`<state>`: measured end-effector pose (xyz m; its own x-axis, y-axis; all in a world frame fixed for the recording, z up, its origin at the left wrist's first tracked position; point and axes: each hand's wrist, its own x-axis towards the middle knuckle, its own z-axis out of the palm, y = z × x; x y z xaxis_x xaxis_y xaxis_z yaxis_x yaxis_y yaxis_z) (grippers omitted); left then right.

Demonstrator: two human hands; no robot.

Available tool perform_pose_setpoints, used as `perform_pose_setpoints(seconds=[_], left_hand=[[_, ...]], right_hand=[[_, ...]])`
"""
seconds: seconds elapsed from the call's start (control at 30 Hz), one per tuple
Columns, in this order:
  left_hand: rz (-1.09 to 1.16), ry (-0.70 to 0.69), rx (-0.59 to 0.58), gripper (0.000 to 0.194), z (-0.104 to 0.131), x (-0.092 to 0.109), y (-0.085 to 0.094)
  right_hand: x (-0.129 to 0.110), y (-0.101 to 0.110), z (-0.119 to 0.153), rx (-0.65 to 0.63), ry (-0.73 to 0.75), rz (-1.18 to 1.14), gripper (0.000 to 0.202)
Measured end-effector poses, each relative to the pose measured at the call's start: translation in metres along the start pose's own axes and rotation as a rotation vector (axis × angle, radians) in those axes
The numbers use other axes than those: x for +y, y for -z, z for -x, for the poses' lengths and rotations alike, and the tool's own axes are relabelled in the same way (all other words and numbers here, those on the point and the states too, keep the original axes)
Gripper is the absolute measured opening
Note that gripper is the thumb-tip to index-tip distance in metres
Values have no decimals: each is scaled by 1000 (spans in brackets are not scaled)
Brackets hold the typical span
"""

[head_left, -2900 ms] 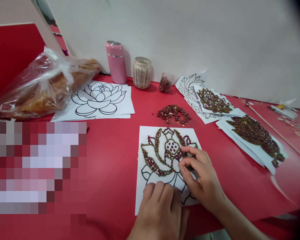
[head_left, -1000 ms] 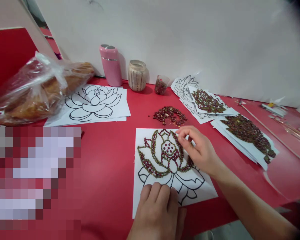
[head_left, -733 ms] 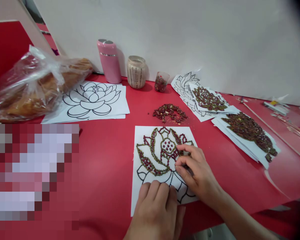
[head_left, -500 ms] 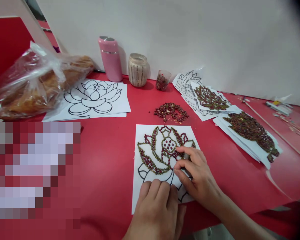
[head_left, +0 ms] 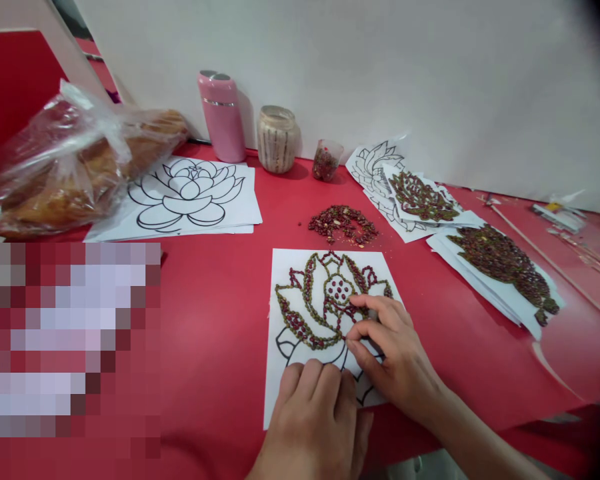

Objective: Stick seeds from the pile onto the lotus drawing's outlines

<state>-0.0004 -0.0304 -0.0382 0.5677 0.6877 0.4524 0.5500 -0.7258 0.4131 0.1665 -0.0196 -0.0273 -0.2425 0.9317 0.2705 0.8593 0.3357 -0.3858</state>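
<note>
A white sheet (head_left: 280, 393) with a black-outlined lotus lies on the red table. Green and dark red beans (head_left: 300, 327) line and partly fill its upper petals; lower outlines are bare. My right hand (head_left: 393, 347) is over the right of the drawing, thumb and index finger pinched together at the edge of the bean lines. Whatever sits between those tips is too small to make out. Along the sheet's lower edge rests my left hand (head_left: 313, 413), knuckles up and fingers curled under, the fingertips hidden. Beyond the sheet is a loose pile of red beans (head_left: 343, 225).
At the back stand a pink flask (head_left: 222, 120), a glass jar (head_left: 276, 140) and a small cup of beans (head_left: 327, 161). Lotus printouts (head_left: 190, 200) and a plastic bag (head_left: 80, 167) lie left. Bean-covered sheets (head_left: 500, 267) are stacked right, near a thin stick (head_left: 555, 260).
My right thumb and index finger have shifted very slightly left at the drawing. My left hand and the sheet look the same.
</note>
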Motion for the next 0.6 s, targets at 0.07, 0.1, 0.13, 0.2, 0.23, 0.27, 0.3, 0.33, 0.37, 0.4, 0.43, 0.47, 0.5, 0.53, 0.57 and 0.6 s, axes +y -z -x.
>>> perform_pose_setpoints(seconds=[0.07,0.1,0.13,0.2,0.23,0.27,0.3,0.33,0.37,0.4,0.43,0.47,0.5,0.53,0.57,0.6], left_hand=[[5,5,2,15,1,0,-3],[8,8,22,16,1,0,-5],[12,15,46,16,2,0,-7],[20,28,98,17,4,0,-12],[23,34,110,17,5,0,-14],[25,37,113,17,5,0,-15],[26,37,112,17,6,0,-16],[25,37,114,17,6,0,-17],[24,33,115,16,6,-1,-17],[22,30,116,16,6,-1,-17],[21,25,121,15,6,-1,-17],[16,23,131,15,5,-2,-16],[9,16,129,15,5,-2,-15],[-2,1,114,16,6,-3,-14],[-18,-16,89,17,6,-3,-13],[-37,-29,60,18,6,-4,-13]], right_hand=[[0,1,0,22,-4,-28,5],[1,2,0,36,-8,-55,6],[1,4,0,49,-18,-87,8],[2,6,1,97,-52,-142,11],[2,7,1,131,-70,-158,12],[3,8,2,169,-90,-168,13],[3,8,2,212,-109,-176,13],[4,8,2,251,-129,-187,13],[6,9,2,285,-148,-200,13],[7,10,1,314,-167,-213,12],[9,12,-1,338,-181,-220,12],[11,15,-3,358,-188,-219,12],[14,18,-7,368,-189,-211,12],[17,22,-13,369,-188,-199,12],[21,25,-19,365,-185,-187,13],[26,29,-27,358,-185,-177,14]])
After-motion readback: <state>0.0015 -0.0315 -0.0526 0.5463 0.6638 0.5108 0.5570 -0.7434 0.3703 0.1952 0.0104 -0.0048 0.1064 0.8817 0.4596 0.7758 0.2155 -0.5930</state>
